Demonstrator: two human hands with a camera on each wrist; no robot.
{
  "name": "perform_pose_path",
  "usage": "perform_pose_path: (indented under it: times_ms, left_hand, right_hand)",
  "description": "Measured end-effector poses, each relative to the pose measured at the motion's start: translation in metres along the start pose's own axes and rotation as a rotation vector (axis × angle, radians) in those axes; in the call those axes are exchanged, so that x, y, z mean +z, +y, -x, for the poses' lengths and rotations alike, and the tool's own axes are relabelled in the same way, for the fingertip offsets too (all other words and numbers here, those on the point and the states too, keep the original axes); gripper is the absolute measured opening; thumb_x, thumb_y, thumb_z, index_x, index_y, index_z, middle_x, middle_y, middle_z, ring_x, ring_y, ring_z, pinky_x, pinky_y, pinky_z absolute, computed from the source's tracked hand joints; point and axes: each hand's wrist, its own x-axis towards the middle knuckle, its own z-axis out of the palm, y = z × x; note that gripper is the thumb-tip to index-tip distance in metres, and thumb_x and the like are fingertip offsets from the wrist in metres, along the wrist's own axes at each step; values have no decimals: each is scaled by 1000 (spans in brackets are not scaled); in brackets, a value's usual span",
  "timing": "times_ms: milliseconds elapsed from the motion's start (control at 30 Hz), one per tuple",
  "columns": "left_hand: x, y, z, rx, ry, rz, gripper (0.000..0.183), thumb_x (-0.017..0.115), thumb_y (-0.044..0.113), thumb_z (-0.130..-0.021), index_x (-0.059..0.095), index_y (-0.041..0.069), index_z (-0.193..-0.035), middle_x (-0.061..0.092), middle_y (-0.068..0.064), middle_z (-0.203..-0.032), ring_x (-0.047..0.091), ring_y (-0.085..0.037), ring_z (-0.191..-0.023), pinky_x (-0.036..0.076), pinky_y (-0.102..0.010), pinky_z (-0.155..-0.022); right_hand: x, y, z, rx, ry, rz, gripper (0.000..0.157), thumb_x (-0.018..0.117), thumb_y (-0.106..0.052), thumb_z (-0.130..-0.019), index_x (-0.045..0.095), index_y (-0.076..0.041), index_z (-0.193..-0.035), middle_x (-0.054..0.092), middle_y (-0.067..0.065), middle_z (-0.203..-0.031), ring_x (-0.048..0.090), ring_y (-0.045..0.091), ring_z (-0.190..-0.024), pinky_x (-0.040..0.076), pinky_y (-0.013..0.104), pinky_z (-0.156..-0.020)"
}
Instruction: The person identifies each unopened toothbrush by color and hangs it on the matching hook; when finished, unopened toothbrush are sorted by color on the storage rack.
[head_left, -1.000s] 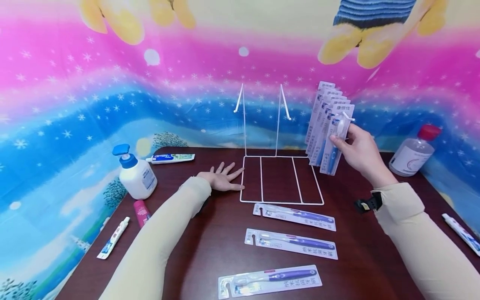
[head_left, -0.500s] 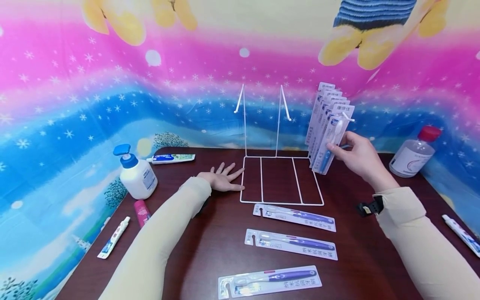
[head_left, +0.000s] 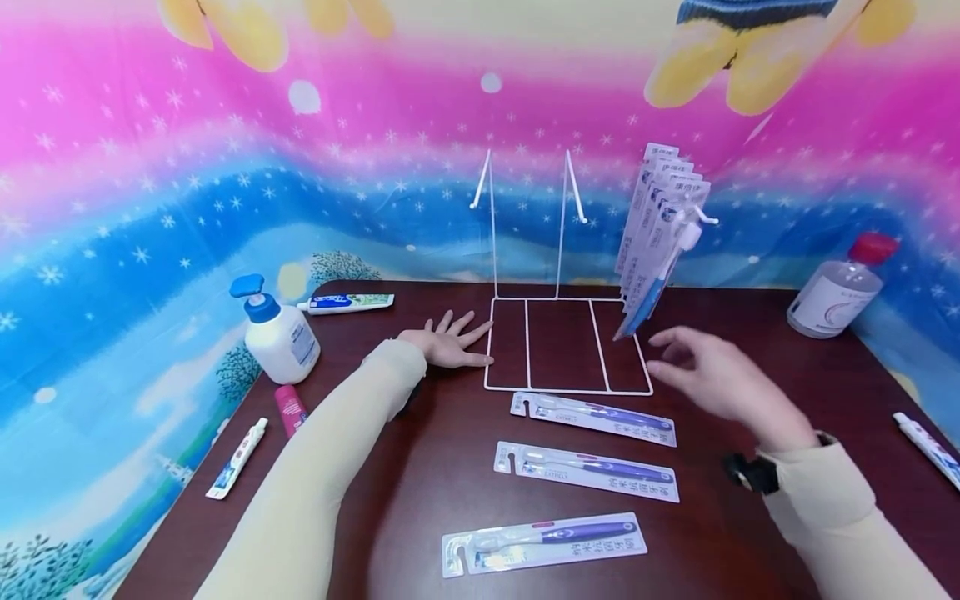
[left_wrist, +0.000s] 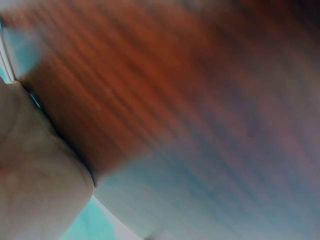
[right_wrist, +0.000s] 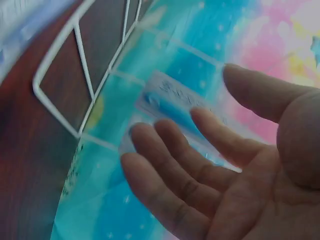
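Note:
My left hand lies spread on the table, fingertips at the left side of the white wire rack. In the left wrist view the palm edge shows beside blurred wood. My right hand is in the air right of the rack, fingers loosely bent and holding nothing. Above and left of it, several packaged toothbrushes hang in a row on the rack's right hook, the front one tilted. In the right wrist view, a hanging toothbrush pack shows behind the fingers. Bare hooks stand at left and middle.
Three purple toothbrush packs lie in front of the rack. At left are a white pump bottle, a pink tube and toothpaste tubes. A red-capped bottle stands at right, another tube near the right edge.
My right hand has let go of the front toothbrush pack and moved down, away from it. That pack now hangs turned on the hook. The left hand stays at the rack.

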Motion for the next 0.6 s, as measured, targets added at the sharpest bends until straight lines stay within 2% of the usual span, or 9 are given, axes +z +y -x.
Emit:
perform_pose_path:
  times_ms: [133,267,433,600]
  left_hand:
    - [-1,0,0,1,-2,0,85,29,88,-68,-8,56,-137,-17,13,-150,-21,-26,-135,-8,-57,-103]
    - [0,-1,0,16,3,13,85,29,87,-69,-8,54,-138,-16,11,-151,-21,-27,-135,-10,-58,-102]
    - [1,-1,2,12,-6,15,86,27,89,-67,-10,55,-137,-18,12,-150,-22,-25,-135,-10,-56,-103]
    - [2,-2,-1,12,1,15,87,27,90,-65,-10,55,-136,-18,13,-150,-23,-24,-134,-10,-55,-103]
  right_hand:
    - [26,-15,12,-68,-81,75,32,67,-29,-84,63,-13,-111,64,1,-89,58,17,-78,45,38,-68]
    - [52,-22,14,-114,-145,133,34,70,-27,-82,64,-12,-112,63,4,-95,58,20,-84,46,40,-73]
    - [73,-24,12,-142,-166,210,39,71,-29,-81,64,-11,-115,61,8,-105,58,26,-96,45,45,-81]
    - [84,-28,8,-155,-161,279,41,73,-27,-78,64,-11,-114,59,11,-106,57,30,-94,46,48,-77]
